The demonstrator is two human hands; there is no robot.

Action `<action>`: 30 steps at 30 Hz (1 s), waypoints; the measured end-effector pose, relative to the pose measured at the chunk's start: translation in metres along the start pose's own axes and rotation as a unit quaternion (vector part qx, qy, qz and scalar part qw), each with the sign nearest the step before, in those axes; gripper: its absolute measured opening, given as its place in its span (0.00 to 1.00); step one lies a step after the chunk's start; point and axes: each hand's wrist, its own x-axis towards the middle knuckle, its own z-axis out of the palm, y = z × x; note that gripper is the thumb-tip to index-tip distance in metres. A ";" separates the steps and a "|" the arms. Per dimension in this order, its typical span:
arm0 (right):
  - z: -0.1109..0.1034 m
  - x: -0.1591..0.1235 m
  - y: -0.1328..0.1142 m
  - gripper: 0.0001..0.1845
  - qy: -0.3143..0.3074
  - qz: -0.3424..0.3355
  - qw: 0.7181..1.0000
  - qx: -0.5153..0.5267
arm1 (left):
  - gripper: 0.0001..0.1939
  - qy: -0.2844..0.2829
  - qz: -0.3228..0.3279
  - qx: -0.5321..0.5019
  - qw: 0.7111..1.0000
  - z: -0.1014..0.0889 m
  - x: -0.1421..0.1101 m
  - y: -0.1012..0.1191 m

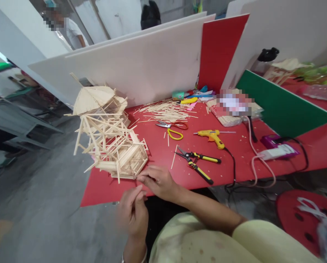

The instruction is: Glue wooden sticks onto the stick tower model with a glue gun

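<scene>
Handwork appears to centre beside the near base of the stick model (128,155) on the red table (156,149): right hand (161,183) pinched, left hand (137,213) curled, contents indeterminable; slender members call for light fingertip pressure.

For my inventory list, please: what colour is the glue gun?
The glue gun is yellow, with an orange trigger; it shows in the head view.
</scene>
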 end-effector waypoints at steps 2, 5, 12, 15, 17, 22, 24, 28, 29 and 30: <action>-0.012 -0.010 0.002 0.11 0.003 -0.011 1.000 -0.016 | 0.08 -0.044 0.021 -0.033 0.998 0.011 -0.002 0.001; -0.045 -0.032 0.001 0.10 0.015 -0.022 0.997 -0.073 | 0.10 -0.112 0.099 -0.081 0.986 0.028 0.000 0.008; -0.130 -0.113 -0.025 0.07 0.109 0.073 0.962 -0.239 | 0.13 -0.141 0.158 -0.124 0.969 0.048 0.002 0.021; -0.128 -0.137 -0.026 0.08 0.115 0.117 0.955 -0.245 | 0.14 -0.134 0.150 -0.107 0.974 0.054 0.001 0.024; -0.117 -0.149 -0.021 0.10 0.071 0.118 0.962 -0.237 | 0.14 -0.124 0.157 -0.088 0.976 0.057 0.001 0.026; -0.095 -0.172 -0.008 0.17 -0.091 0.099 0.968 -0.213 | 0.09 -0.092 0.150 -0.034 0.984 0.056 -0.003 0.020; -0.094 -0.174 -0.006 0.16 -0.098 0.106 0.967 -0.209 | 0.05 -0.103 0.089 -0.021 0.990 0.051 -0.007 0.014; -0.092 -0.155 -0.011 0.10 -0.051 0.078 0.979 -0.180 | 0.14 -0.140 0.008 -0.040 0.989 0.042 -0.015 0.001; -0.090 -0.146 -0.014 0.08 -0.040 0.068 0.983 -0.167 | 0.18 -0.144 0.007 -0.062 0.988 0.040 -0.016 -0.001; -0.088 -0.136 -0.016 0.07 -0.034 0.060 0.986 -0.153 | 0.22 -0.141 0.006 -0.085 0.986 0.039 -0.017 -0.003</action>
